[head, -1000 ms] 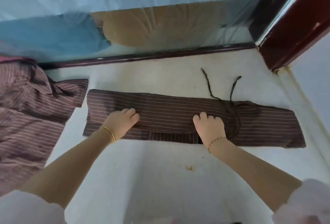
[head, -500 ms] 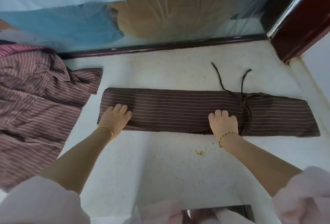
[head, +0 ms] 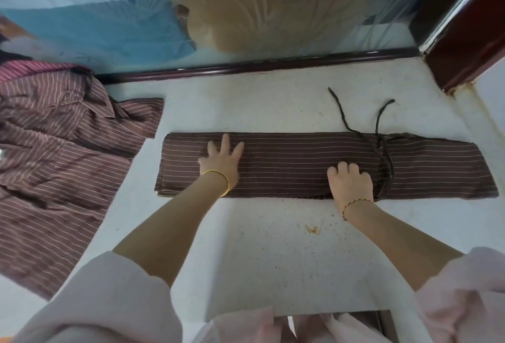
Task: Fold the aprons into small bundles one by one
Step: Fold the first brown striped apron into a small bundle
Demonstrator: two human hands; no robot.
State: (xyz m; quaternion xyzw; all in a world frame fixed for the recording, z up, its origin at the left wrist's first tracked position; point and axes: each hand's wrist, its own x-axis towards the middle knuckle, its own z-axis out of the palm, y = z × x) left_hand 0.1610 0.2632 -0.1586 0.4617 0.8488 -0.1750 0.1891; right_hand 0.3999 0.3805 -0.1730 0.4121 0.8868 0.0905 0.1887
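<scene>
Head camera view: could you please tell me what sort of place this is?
Probably an indoor shop or service counter, though I can't be sure: a pale speckled countertop, a glass partition in a dark wooden frame behind it, and a heap of striped aprons at the left.

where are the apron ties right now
Head view: the ties cross the folded apron near its right end, just right of the right hand, with loose ends trailing onto the counter behind.

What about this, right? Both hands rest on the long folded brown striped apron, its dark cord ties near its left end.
No: the head view shows the dark cord ties near the right end of the long folded brown striped apron, by the right hand.
</scene>
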